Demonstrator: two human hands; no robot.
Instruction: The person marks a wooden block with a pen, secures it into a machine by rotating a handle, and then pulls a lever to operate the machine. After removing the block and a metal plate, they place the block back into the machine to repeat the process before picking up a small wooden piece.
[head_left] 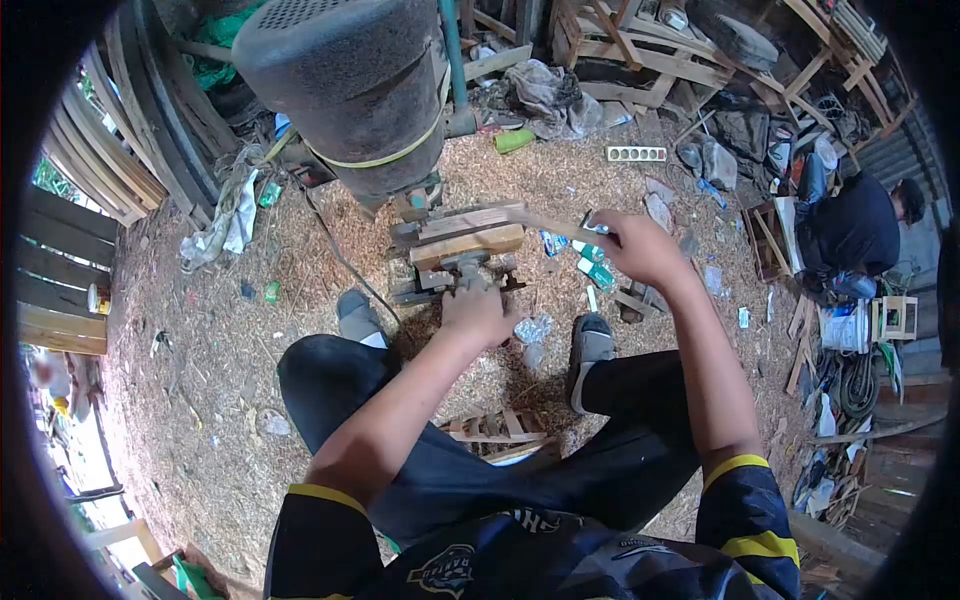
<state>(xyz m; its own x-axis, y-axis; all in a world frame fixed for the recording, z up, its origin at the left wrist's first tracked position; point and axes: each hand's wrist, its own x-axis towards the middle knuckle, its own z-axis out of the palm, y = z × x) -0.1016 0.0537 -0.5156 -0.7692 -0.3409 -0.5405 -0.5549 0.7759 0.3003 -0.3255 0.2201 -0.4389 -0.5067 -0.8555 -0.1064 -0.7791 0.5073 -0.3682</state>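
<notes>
My left hand is closed over the metal clamp on the near side of a low machine, its fingertips partly hidden. Just beyond those fingers a wooden block lies across the machine, with a second, greyer wooden piece behind it. My right hand pinches the right end of a thin wooden strip, whose far end overlaps the greyer piece. Above the work stands a large grey motor-like housing with a yellow band.
Wood shavings cover the ground. A white power strip, a green bottle and plastic litter lie beyond. A cable runs left of the machine. At the right sits another person. Planks lean at the left.
</notes>
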